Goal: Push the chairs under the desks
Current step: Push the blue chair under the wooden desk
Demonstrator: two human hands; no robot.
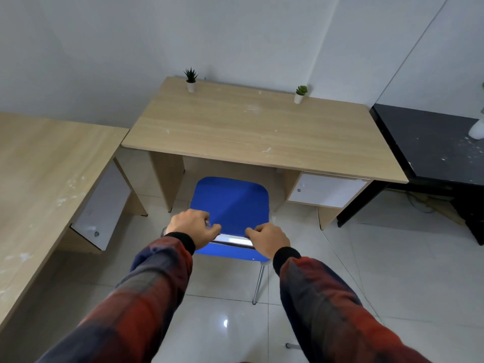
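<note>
A blue chair point(230, 203) with chrome legs stands on the tiled floor in front of a light wooden desk point(251, 132). The front edge of its seat lies just under the desk's front edge, in the gap between the desk's side panel and its drawer unit. My left hand point(191, 227) grips the left end of the chrome bar on top of the backrest. My right hand point(269, 238) grips the right end of the same bar. Both of my arms reach forward in red plaid sleeves.
A second wooden desk point(39, 179) with a white drawer runs along the left. A black table point(429, 142) stands at the right, with cables on the floor beneath it. Two small potted plants point(191, 79) sit at the far edge of the middle desk. Glossy floor tiles lie behind the chair.
</note>
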